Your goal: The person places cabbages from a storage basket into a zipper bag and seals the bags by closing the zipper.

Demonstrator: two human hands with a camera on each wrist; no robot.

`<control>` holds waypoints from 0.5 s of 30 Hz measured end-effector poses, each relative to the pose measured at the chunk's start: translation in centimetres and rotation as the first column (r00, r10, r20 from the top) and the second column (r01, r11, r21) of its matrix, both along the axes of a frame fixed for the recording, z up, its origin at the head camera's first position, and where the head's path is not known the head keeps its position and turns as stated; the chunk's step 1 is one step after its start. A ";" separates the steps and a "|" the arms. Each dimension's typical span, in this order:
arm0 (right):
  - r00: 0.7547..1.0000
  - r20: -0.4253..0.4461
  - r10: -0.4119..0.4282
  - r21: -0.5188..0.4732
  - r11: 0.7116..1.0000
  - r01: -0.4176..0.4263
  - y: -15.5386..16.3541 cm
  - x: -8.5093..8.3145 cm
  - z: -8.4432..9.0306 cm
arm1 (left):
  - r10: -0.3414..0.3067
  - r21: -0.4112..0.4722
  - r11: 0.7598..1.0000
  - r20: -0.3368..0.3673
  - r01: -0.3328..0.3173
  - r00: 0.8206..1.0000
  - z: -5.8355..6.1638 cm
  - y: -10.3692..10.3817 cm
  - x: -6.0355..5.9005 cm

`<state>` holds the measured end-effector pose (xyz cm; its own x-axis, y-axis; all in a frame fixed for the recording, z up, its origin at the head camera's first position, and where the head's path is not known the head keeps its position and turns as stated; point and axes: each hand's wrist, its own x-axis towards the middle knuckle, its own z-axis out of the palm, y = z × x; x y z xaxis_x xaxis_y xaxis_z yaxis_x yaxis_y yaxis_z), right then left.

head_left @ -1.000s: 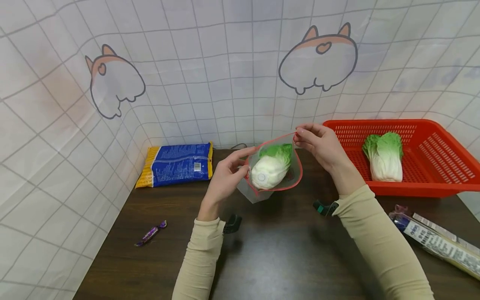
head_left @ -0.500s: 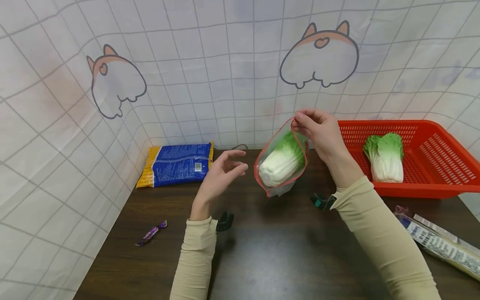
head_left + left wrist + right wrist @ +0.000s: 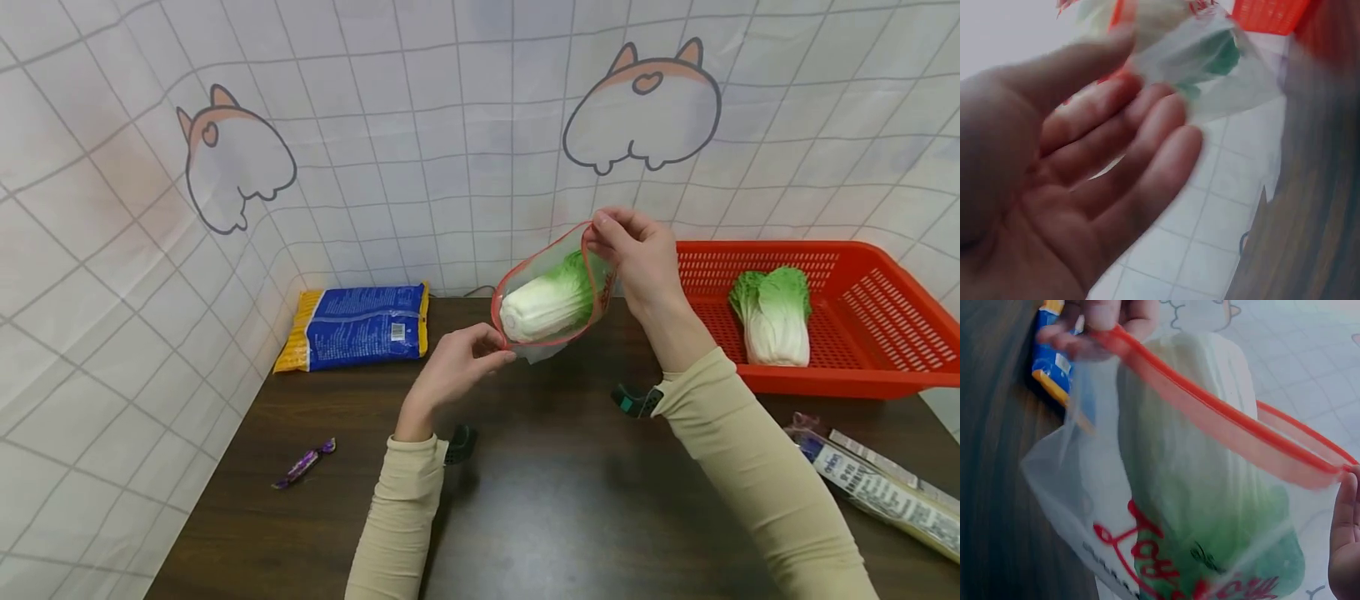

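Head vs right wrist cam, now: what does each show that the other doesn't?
Only head: the red basket with a second cabbage in it, the small purple-wrapped item and the long packet.

Only right wrist: the black print on the bag.

Both: the bag, the cabbage inside, left hand, right hand, blue-and-yellow packet.

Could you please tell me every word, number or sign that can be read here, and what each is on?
No word reads with certainty.
Bag: large red script, tilted and running off the picture, not surely legible; small black print, too blurred.
Blue packet: lines of white print, too small; a barcode, digits unreadable.
Candy: any print is too small.
Long packet: a label with print, too small to read.
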<state>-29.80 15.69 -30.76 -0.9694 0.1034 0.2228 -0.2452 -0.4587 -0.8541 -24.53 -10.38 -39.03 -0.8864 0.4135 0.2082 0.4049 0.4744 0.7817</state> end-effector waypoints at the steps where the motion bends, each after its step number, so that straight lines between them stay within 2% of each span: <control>1: 1.000 0.006 0.002 0.008 1.000 -0.002 0.1 0.0 0.0 | 0.045 0.011 0.999 -0.047 -0.045 0.998 0.1 0.1 0.0; 3: 1.000 0.016 0.003 0.038 0.999 -0.004 0.5 0.1 0.0 | 0.136 0.051 0.990 -0.152 -0.129 0.979 0.3 0.1 -0.1; 5: 1.000 0.022 -0.002 0.071 0.997 0.000 1.1 0.2 0.1 | 0.218 0.108 0.975 -0.260 -0.196 0.941 0.8 0.0 -0.2; 8: 0.999 0.023 -0.028 0.132 0.991 0.024 2.3 0.3 0.4 | 0.305 0.184 0.951 -0.414 -0.249 0.857 2.0 -0.1 -0.6; 11: 0.999 0.028 -0.037 0.182 0.983 0.031 3.4 0.3 0.9 | 0.357 0.238 0.933 -0.525 -0.269 0.773 4.1 -0.2 -1.2; 12: 0.999 0.037 -0.036 0.210 0.977 0.028 3.7 0.4 1.1 | 0.366 0.253 0.930 -0.544 -0.268 0.755 5.0 -0.2 -1.3; 13: 0.998 0.049 -0.026 0.244 0.970 0.013 4.1 0.5 1.4 | 0.370 0.264 0.927 -0.553 -0.265 0.747 5.9 -0.2 -1.5; 14: 0.998 0.064 -0.010 0.295 0.956 -0.010 4.5 0.5 1.7 | 0.367 0.263 0.929 -0.559 -0.260 0.744 6.9 -0.3 -1.6; 15: 0.997 0.080 0.011 0.353 0.935 -0.039 4.9 0.6 2.0 | 0.349 0.244 0.936 -0.564 -0.252 0.749 7.9 -0.4 -1.6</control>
